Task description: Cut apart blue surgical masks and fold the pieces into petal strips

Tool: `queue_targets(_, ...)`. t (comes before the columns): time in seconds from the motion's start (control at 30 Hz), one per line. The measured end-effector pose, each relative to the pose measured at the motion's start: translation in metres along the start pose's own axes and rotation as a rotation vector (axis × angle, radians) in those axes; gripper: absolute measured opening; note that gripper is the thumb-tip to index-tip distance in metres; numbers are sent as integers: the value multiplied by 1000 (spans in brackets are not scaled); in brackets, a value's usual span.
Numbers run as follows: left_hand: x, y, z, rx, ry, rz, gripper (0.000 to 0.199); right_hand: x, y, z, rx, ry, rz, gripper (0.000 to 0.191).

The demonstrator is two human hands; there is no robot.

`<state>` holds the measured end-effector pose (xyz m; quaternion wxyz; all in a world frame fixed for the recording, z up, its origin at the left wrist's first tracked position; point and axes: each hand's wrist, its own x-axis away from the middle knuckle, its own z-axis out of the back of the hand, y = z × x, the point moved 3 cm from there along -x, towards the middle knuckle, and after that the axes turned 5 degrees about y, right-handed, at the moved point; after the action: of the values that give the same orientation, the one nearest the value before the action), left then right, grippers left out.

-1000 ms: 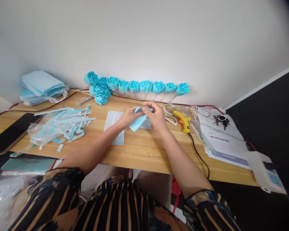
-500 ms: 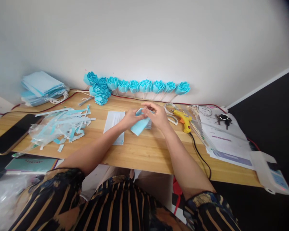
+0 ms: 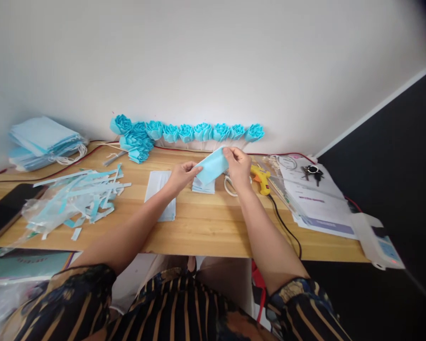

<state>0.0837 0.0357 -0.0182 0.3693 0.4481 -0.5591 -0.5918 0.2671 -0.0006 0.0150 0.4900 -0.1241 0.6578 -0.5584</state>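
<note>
Two hands are clamping one blue sheet (image 3: pixel 213 166) between them: the left hand (image 3: pixel 180 178) is pinching its left edge, the right hand (image 3: pixel 239 166) its upper right corner. I'm seeing it hanging over a small pile (image 3: pixel 204 189) on the desk (image 3: pixel 206 232). Left of that pile, pale sheets (image 3: pixel 155 190) are lying, with strips (image 3: pixel 92 192) sprawling farther left. Right of it a glue gun (image 3: pixel 261 180) is resting; behind it, blue flowers (image 3: pixel 203 131) are lining the wall (image 3: pixel 213 61).
</note>
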Motion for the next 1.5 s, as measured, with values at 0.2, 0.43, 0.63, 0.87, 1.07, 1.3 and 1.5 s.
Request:
queue_targets(0.2,4,7,1,-49,2,15,42,0,3,1,9,32,-15,35)
queue_targets(0.43,4,10,2,-95,4,-3,43,-1,2,3,-11,56,1,36)
queue_targets(0.63,4,9,2,-125,-2,34,43,-2,4,3,-22,84,-31,41)
queue_targets(0.87,5,12,-2,-102,-132,-22,44,-7,13,6,-71,156,-51,38)
queue_targets(1.07,1,15,7,-84,-176,-50,41,-5,9,4,-27,97,-21,34)
queue_targets(1.3,1,32,15,-59,-148,-167,50,15,-20,-12,130,-103,272,25)
queue_targets(1.5,5,24,5,-192,-267,-233,42,32,-30,-27,203,-188,486,22)
